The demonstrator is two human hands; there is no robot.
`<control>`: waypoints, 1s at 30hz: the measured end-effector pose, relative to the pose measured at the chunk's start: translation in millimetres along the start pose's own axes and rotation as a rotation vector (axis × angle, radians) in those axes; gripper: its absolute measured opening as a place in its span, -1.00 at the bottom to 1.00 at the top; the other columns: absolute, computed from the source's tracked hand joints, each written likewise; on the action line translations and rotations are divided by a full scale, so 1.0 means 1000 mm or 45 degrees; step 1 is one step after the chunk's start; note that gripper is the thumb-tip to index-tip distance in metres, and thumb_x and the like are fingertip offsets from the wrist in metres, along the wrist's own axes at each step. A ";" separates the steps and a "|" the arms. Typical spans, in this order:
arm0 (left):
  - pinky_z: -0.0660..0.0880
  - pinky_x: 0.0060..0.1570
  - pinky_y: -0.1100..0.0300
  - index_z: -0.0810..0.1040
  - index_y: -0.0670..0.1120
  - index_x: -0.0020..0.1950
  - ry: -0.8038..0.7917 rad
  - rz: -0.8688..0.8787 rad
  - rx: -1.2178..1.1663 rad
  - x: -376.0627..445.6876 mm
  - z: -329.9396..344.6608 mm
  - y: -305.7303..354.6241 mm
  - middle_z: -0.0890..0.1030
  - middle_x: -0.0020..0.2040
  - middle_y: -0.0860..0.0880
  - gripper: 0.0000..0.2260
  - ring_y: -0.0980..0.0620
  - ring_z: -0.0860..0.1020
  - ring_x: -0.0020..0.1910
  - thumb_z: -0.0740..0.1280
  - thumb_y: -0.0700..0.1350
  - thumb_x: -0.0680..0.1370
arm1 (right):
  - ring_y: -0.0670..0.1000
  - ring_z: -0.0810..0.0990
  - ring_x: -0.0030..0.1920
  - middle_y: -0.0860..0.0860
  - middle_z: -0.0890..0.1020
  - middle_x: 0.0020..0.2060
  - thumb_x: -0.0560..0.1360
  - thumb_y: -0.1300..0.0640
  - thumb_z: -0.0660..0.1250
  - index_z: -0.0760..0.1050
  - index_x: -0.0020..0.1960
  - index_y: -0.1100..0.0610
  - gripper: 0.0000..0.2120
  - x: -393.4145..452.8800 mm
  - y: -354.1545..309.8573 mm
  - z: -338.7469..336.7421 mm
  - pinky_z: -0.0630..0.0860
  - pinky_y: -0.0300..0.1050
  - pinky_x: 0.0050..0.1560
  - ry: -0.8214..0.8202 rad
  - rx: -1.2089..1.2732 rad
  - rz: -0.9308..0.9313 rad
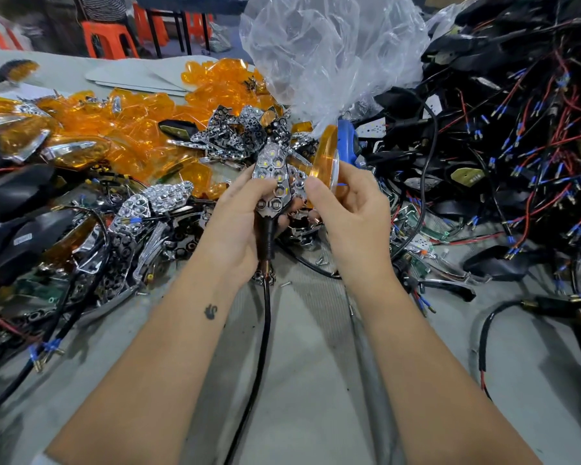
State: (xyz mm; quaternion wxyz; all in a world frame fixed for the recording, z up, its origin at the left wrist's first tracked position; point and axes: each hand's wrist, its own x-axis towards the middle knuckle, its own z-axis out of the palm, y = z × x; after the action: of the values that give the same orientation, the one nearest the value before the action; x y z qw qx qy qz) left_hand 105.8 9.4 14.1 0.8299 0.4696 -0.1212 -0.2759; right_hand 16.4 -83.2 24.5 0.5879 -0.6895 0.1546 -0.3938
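The left hand (239, 223) grips the lamp (272, 172) above the counter (316, 364), long axis pointing away from the person, stem nearest. The right hand (353, 213) pinches the orange lens (326, 156) edge-on, just beside it. Fingers hide the lamp's back.

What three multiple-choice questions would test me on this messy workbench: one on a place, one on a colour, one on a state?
1. Where on the table does the tangle of red and black wires lie?
A. Left side
B. Right side
C. Near edge, centre

2. What colour is the lens cover in the right hand?
A. Amber
B. Green
C. Black

3. What does the left hand do with the LED lamp unit?
A. Hovers open above it
B. Presses it flat on the table
C. Grips it

Answers:
1 B, the wires pile up to the right of both hands.
2 A, it matches the amber lens pile behind.
3 C, fingers and thumb curl round its body.
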 end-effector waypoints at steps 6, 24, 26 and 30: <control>0.49 -0.36 0.26 0.56 -0.09 0.08 -0.084 -0.017 -0.005 0.002 0.001 -0.001 0.71 -0.18 -0.02 -0.68 0.06 0.63 -0.28 0.05 0.00 0.69 | 0.35 0.54 0.03 0.35 0.58 0.05 0.35 -0.14 0.36 0.58 -0.06 0.18 -0.61 -0.001 0.002 -0.001 0.48 0.37 0.05 -0.019 -0.036 0.064; 0.43 0.36 -0.19 0.49 -0.30 0.36 -0.176 -0.006 0.035 -0.010 0.009 0.001 0.58 0.27 -0.32 -0.55 -0.28 0.56 0.27 0.31 -0.07 0.55 | -0.02 0.64 -0.01 0.02 0.65 0.08 0.44 0.04 0.41 0.52 0.34 0.01 -0.54 -0.001 0.008 0.003 0.59 0.06 0.14 -0.121 -0.102 0.002; 0.41 0.36 -0.22 0.48 -0.30 0.37 -0.174 0.002 0.038 -0.011 0.010 0.003 0.56 0.28 -0.33 -0.51 -0.30 0.53 0.30 0.33 -0.06 0.51 | -0.02 0.65 0.00 0.03 0.65 0.09 0.46 0.05 0.41 0.51 0.36 0.03 -0.53 -0.001 0.009 0.003 0.59 0.04 0.13 -0.139 -0.105 0.008; 0.51 0.28 -0.15 0.59 -0.22 0.22 -0.164 0.045 0.060 -0.011 0.006 0.004 0.65 0.16 -0.25 -0.66 -0.23 0.61 0.20 0.36 -0.09 0.50 | -0.03 0.62 0.16 0.06 0.61 0.23 0.51 0.13 0.40 0.50 0.38 0.05 -0.56 -0.002 0.009 0.004 0.54 0.03 0.26 -0.224 -0.054 0.013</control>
State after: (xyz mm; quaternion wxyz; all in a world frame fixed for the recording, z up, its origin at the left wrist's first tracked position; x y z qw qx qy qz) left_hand 95.7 12.7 21.0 0.8138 0.4681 -0.1891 -0.2878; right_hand 20.0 -81.8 15.0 0.5866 -0.7328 0.1142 -0.3252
